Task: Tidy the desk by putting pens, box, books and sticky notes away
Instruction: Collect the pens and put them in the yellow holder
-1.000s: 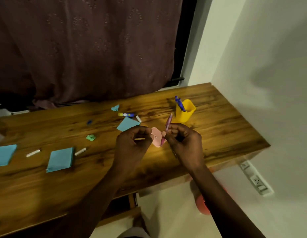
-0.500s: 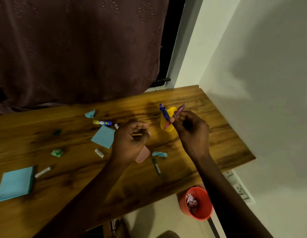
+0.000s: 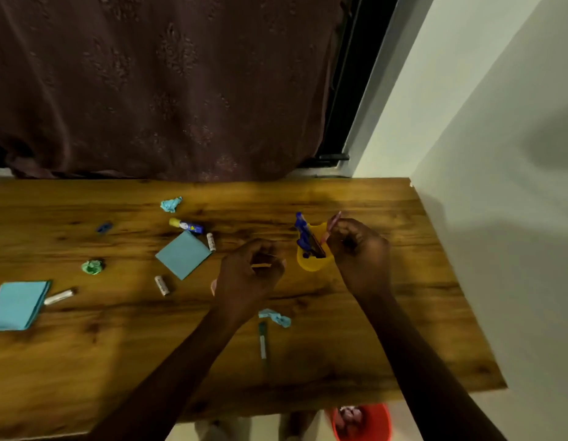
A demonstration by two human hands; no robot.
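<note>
Wooden tabletop [image 3: 387, 329] runs beneath a dark curtain [image 3: 165, 84], a pale wall to its right. The right hand [image 3: 359, 254] pinches a pink pen [image 3: 332, 226], whose lower end dips into the yellow pen holder [image 3: 312, 264] beside blue pens [image 3: 302, 233]. The left hand [image 3: 249, 276] hovers near the holder with its fingers curled; I cannot tell whether it holds anything. A blue sticky-note pad [image 3: 184, 254] lies left of it, another pad [image 3: 17, 303] sits far left, and a green pen [image 3: 262, 340] lies nearer the front edge.
</note>
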